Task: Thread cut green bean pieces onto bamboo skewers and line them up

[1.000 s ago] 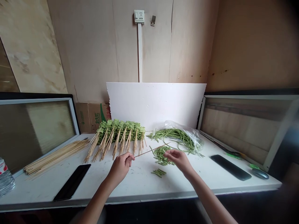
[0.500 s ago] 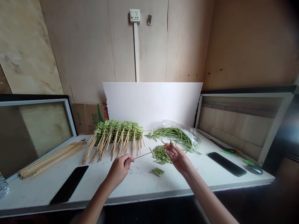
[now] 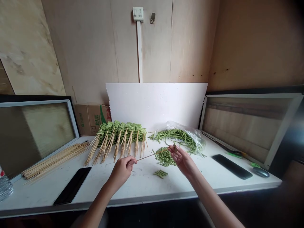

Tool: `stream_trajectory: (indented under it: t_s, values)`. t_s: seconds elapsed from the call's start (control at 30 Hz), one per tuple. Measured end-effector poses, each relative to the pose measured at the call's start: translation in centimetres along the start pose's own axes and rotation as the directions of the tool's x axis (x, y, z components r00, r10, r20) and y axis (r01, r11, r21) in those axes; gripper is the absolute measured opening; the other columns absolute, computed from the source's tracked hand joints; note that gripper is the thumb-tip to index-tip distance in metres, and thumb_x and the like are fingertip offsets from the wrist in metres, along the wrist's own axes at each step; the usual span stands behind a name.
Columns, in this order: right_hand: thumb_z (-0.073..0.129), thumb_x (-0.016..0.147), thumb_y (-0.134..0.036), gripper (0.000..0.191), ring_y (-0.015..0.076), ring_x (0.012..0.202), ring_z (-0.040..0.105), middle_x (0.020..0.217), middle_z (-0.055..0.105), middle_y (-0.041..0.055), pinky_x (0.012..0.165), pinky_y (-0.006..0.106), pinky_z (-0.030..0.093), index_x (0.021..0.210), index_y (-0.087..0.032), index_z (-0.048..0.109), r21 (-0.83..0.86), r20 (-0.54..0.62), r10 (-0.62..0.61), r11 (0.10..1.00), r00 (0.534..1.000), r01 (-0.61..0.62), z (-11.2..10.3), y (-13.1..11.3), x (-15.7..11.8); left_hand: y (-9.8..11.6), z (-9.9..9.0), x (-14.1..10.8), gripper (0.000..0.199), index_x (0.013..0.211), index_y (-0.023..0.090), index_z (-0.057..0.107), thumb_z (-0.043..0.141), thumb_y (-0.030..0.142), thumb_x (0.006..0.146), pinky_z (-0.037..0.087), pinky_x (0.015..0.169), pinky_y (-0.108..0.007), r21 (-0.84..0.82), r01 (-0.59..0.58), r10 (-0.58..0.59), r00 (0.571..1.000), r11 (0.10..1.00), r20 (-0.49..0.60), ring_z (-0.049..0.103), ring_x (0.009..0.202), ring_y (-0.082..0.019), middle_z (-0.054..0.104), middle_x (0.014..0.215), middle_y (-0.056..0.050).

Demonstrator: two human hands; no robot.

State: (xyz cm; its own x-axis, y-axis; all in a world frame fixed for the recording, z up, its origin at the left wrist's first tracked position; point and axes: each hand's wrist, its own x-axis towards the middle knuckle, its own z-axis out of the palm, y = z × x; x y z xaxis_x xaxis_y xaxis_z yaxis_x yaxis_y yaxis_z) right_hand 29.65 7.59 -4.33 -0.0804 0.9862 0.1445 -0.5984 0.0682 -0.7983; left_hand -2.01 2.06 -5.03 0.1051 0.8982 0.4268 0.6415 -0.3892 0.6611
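My left hand (image 3: pixel 122 171) is closed round one end of a thin bamboo skewer (image 3: pixel 145 157), which slants up to the right. At its far end, the fingertips of my right hand (image 3: pixel 182 161) pinch a short piece of green bean (image 3: pixel 175 144). Whether the tip has pierced that piece is hidden by the fingers. Just beneath and left of my right hand lies a pile of cut bean pieces (image 3: pixel 163 155). Closer to the front, a few more pieces (image 3: pixel 160 174) lie in a small group.
Stacked bean skewers (image 3: pixel 123 131) stand back left, near loose bare skewers (image 3: pixel 57 156). Long uncut beans (image 3: pixel 177 135) lie in a clear plastic bag (image 3: pixel 196 136). Phones lie left (image 3: pixel 73 186) and right (image 3: pixel 232 166), with a mouse (image 3: pixel 260 172) and a plastic bottle (image 3: pixel 5 186) at the sides.
The view has shifted slightly. Both hands keep nearly the same pose on the skewer and the bean piece.
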Motion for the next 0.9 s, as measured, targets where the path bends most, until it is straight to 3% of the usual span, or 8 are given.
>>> stream_trajectory:
  t_s: [0.4,0.63,0.9]
  values:
    - [0.088,0.075,-0.044,0.032,0.0260,0.117,0.070,0.113,0.079,0.0057,0.083,0.028,0.062,0.098,-0.025,0.081,-0.092,-0.017,-0.032,0.995,0.999,0.030,0.0,-0.2,0.0,0.0,0.0,0.1,0.037,0.086,0.018,0.070,0.045,0.040,0.101,0.034,0.055,-0.025,0.031,-0.007,0.007,1.000,0.999,-0.007,0.047,0.053,-0.015,0.054,0.059,0.001]
    - [0.089,0.075,-0.042,0.027,0.0251,0.112,0.072,0.107,0.081,0.0055,0.081,0.027,0.061,0.095,-0.025,0.081,-0.124,-0.031,-0.067,0.990,0.997,0.063,0.2,0.1,0.0,0.1,-0.1,0.1,0.036,0.086,0.018,0.071,0.046,0.039,0.100,0.034,0.055,-0.025,0.071,0.001,0.000,1.000,0.997,-0.020,0.047,0.053,-0.015,0.056,0.060,0.001]
    - [0.090,0.073,-0.045,0.029,0.0299,0.117,0.070,0.109,0.081,0.0079,0.082,0.033,0.061,0.093,-0.026,0.081,-0.153,-0.076,-0.125,0.982,0.989,0.113,0.6,0.9,-0.2,0.2,0.1,0.0,0.034,0.084,0.019,0.072,0.046,0.034,0.099,0.036,0.056,-0.025,0.099,-0.022,0.028,0.998,0.995,-0.058,0.051,0.055,-0.016,0.062,0.063,-0.001]
